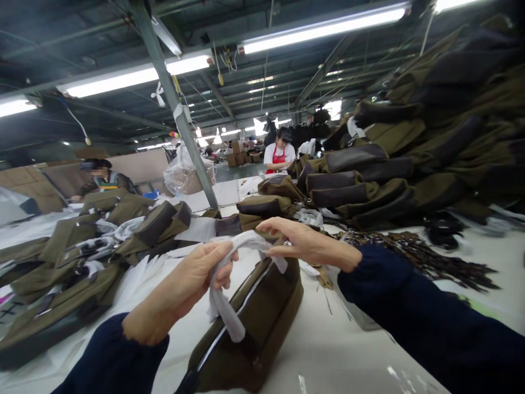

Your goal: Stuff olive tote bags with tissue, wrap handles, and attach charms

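An olive-green bag [262,314] with a zipper along its top lies on the white table in front of me. Its arched handle is wrapped in white tissue paper [219,301]. My left hand [200,276] is closed round the left part of this wrapped handle, thumb on top. At the handle's right end, my right hand [301,241] hovers with fingers stretched and apart. Its thumb touches or almost touches the wrapping; I cannot tell which.
Olive bags [151,227] lie on the left, and a tall heap of similar bags [369,175] rises at the right. Dark straps or tags [426,254] are spread on the right. White paper sheets [139,284] lie left of the bag. Two people work beyond, near a slanted metal post [180,115].
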`<state>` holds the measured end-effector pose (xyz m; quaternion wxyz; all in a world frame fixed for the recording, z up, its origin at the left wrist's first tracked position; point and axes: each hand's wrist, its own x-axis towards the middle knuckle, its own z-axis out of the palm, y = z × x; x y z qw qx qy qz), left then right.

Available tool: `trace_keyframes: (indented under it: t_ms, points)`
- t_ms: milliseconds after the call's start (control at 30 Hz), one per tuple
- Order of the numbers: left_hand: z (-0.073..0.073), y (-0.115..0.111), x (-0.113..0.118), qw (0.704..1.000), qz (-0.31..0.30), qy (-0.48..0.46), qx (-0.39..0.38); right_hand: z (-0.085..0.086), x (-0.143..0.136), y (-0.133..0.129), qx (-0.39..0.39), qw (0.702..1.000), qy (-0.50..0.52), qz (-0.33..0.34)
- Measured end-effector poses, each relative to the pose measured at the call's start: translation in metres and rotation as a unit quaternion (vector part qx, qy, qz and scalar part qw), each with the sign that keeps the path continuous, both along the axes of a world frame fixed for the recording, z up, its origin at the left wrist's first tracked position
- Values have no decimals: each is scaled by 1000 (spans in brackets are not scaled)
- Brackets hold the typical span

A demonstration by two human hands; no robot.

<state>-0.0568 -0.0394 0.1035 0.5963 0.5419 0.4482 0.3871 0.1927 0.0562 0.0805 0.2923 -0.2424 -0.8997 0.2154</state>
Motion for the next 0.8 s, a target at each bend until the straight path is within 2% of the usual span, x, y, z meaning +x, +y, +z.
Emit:
trace_keyframes:
  t_ms: [100,200,300,467,600,800]
  points:
    - [0,-12,-11,998,57,-18,-4,-35,31,-3,-68,993,19,-95]
    - [7,-26,-22,994,105,5,-10,-72,48,1,-59,979,-33,-193]
    - [13,-37,-30,989,147,28,-16,-108,45,13,-30,948,-131,-288]
    - [9,-45,-28,986,161,28,-21,-155,22,41,-54,903,-275,-325]
    - [-2,-45,-29,987,160,7,-19,-173,13,56,-41,874,-347,-338]
    - [-14,-39,-37,987,158,-15,-25,-177,14,63,-15,857,-390,-337]
